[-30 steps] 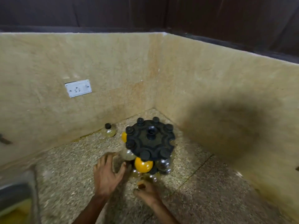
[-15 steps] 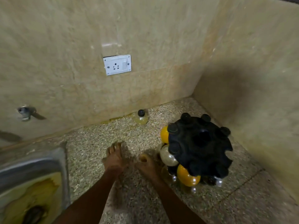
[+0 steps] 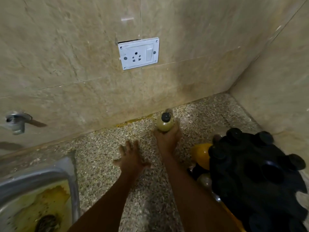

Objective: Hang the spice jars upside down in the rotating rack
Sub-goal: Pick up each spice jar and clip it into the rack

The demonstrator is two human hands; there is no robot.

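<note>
A small round spice jar [image 3: 164, 123] with a black cap and pale yellow-green contents stands upright on the speckled counter by the back wall. My right hand [image 3: 167, 139] is wrapped around its lower body. My left hand [image 3: 130, 158] lies flat on the counter with fingers spread, holding nothing. The black rotating rack [image 3: 255, 178] stands at the right; jar caps stick up through its top and a yellow jar [image 3: 201, 154] and a pale jar [image 3: 204, 180] hang below its left edge.
A steel sink [image 3: 70, 174] with yellow stains sits at the lower left, a tap [image 3: 15, 121] on the wall above it. A white socket plate [image 3: 138, 53] is on the tiled back wall. The side wall [image 3: 284, 81] closes in behind the rack.
The view swung left and closer. My right hand left the rack, reached to the back wall and closed on the lone jar. My left hand stays flat on the counter.
</note>
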